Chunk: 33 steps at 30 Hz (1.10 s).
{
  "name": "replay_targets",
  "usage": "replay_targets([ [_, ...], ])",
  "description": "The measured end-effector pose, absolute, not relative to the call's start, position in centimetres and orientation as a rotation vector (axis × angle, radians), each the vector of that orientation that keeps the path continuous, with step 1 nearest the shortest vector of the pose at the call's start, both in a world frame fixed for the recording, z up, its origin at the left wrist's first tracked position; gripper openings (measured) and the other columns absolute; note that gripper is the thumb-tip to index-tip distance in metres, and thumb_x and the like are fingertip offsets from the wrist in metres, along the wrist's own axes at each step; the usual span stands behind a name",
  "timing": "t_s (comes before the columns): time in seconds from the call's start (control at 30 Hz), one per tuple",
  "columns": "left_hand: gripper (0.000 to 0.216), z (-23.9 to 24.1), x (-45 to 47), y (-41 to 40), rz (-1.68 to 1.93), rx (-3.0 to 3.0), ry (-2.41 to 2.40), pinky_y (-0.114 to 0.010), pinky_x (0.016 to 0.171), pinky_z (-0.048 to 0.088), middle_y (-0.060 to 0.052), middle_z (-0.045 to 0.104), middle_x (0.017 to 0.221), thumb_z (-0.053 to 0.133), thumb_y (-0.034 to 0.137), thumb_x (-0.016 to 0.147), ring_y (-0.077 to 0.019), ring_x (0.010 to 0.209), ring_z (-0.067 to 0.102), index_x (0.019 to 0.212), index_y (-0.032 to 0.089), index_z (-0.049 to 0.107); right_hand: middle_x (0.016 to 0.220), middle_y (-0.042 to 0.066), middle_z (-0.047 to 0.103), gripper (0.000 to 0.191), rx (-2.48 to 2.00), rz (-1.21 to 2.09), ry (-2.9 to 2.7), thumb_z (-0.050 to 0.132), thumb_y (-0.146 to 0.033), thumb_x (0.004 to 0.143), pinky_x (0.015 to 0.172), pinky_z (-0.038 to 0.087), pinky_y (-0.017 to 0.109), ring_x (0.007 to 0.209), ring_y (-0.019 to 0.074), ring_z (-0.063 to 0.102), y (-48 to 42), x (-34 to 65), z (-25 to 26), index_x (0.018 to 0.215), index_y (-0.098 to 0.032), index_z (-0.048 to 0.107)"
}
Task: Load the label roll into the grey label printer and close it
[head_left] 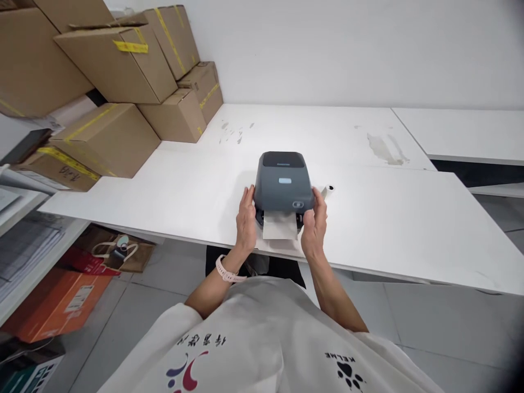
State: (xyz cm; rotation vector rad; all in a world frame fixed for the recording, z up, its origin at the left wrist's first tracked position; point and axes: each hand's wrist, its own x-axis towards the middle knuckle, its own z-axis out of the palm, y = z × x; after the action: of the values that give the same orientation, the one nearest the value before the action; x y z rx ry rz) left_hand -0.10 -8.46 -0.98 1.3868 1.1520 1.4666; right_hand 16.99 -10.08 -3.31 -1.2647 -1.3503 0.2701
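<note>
A grey label printer [285, 180] stands on the white table in front of me. A strip of white label paper [280, 225] sticks out of its front, below the lid. Black parts show at both sides of the strip. My left hand [246, 221] holds the printer's left side, its fingers along the edge. At the right side, my right hand [315, 226] grips the front corner, with the thumb towards the front. A small white roll [328, 190] with a dark core lies just beyond my right fingers, partly hidden.
Cardboard boxes [118, 60] with yellow tape are stacked at the left back. The white table [393, 218] reaches to a wall behind, and its front edge is close to my body. Shelves [36, 256] and an orange box [61, 305] stand low on the left.
</note>
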Motion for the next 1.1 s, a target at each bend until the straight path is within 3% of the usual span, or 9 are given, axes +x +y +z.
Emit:
replay_targets([
  [0.17, 0.055, 1.4, -1.0, -1.2, 1.469, 1.469, 1.135, -0.046, 0.127, 0.032, -0.005, 0.054, 0.158, 0.06, 0.048, 0.094, -0.03, 0.152, 0.042, 0.145, 0.029, 0.058, 0.161, 0.013, 0.044, 0.06, -1.242, -0.005, -1.452, 0.031, -0.058, 0.105, 0.121, 0.03, 0.065, 0.151, 0.0338, 0.039, -3.9, 18.3, 1.7, 0.161, -0.034, 0.029],
  [0.27, 0.076, 0.4, -0.6, 2.3, 1.23, 1.496, 1.257, -0.053, 0.127, 0.03, -0.009, 0.046, 0.163, 0.071, 0.027, 0.08, -0.0359, 0.155, 0.035, 0.153, 0.026, 0.048, 0.16, 0.014, 0.042, 0.064, -1.179, -0.108, -1.469, 0.032, -0.063, 0.104, 0.12, 0.028, 0.069, 0.151, 0.0364, 0.038, 1.3, 19.1, 4.0, 0.16, -0.033, 0.028],
  [0.47, 0.107, -2.5, 0.5, 3.3, 1.03, 1.298, 1.243, -0.052, 0.122, 0.038, -0.017, 0.045, 0.162, 0.065, 0.008, 0.062, -0.0375, 0.148, 0.046, 0.162, 0.015, 0.028, 0.158, 0.017, 0.044, 0.068, -1.185, -0.08, -1.49, 0.034, -0.067, 0.102, 0.118, 0.028, 0.071, 0.151, 0.0384, 0.036, 8.5, 20.3, 6.5, 0.158, -0.029, 0.031],
  [0.57, 0.1, -2.4, 0.7, 2.8, 1.084, 1.223, 1.236, -0.046, 0.121, 0.041, -0.016, 0.047, 0.161, 0.063, 0.008, 0.061, -0.0351, 0.148, 0.047, 0.158, 0.013, 0.037, 0.159, 0.016, 0.043, 0.063, -1.181, -0.199, -1.537, 0.042, -0.062, 0.101, 0.119, 0.029, 0.067, 0.153, 0.0382, 0.034, 7.8, 19.9, 7.3, 0.154, -0.028, 0.04],
  [0.63, 0.094, -2.1, 0.7, 2.6, 1.11, 1.232, 1.222, -0.042, 0.117, 0.045, -0.014, 0.055, 0.155, 0.06, 0.008, 0.06, -0.0331, 0.142, 0.052, 0.153, 0.014, 0.045, 0.148, 0.015, 0.057, 0.05, -1.173, -0.204, -1.683, 0.043, -0.055, 0.103, 0.117, 0.034, 0.062, 0.144, 0.0368, 0.046, 6.3, 19.3, 7.5, 0.141, -0.025, 0.056],
  [0.73, 0.082, -1.8, 0.8, 2.6, 1.127, 1.269, 1.203, -0.04, 0.105, 0.051, -0.009, 0.07, 0.132, 0.056, 0.006, 0.059, -0.0295, 0.122, 0.064, 0.14, 0.017, 0.058, 0.12, 0.012, 0.074, 0.035, -1.282, 0.032, -2.103, 0.048, -0.046, 0.102, 0.104, 0.049, 0.05, 0.119, 0.0325, 0.065, 4.4, 18.3, 6.9, 0.113, -0.022, 0.071],
  [0.87, 0.073, -2.2, 0.8, 3.0, 1.128, 1.282, 1.238, -0.038, 0.094, 0.054, -0.004, 0.075, 0.106, 0.053, 0.006, 0.055, -0.0253, 0.099, 0.067, 0.126, 0.019, 0.068, 0.135, 0.016, 0.069, 0.057, -1.591, 0.372, -2.623, 0.067, -0.048, 0.089, 0.097, 0.052, 0.05, 0.122, 0.039, 0.065, 4.6, 17.3, 5.4, 0.137, -0.019, 0.06],
  [0.97, 0.078, -2.5, 0.8, 3.3, 1.137, 1.256, 1.272, -0.038, 0.099, 0.052, -0.004, 0.074, 0.109, 0.052, 0.005, 0.053, -0.0257, 0.104, 0.066, 0.128, 0.018, 0.067, 0.134, 0.018, 0.069, 0.076, -1.661, 0.453, -2.784, 0.076, -0.049, 0.079, 0.099, 0.05, 0.052, 0.123, 0.0421, 0.064, 5.8, 16.9, 5.1, 0.146, -0.02, 0.053],
  [1.1, 0.08, -2.4, 0.9, 3.2, 1.147, 1.244, 1.26, -0.037, 0.106, 0.048, -0.005, 0.075, 0.116, 0.053, 0.005, 0.053, -0.0276, 0.116, 0.064, 0.131, 0.016, 0.066, 0.132, 0.01, 0.071, 0.072, -1.409, 0.772, -2.761, 0.08, -0.046, 0.072, 0.095, 0.054, 0.042, 0.117, 0.0338, 0.068, 6.5, 18.9, 6.4, 0.138, -0.025, 0.059],
])
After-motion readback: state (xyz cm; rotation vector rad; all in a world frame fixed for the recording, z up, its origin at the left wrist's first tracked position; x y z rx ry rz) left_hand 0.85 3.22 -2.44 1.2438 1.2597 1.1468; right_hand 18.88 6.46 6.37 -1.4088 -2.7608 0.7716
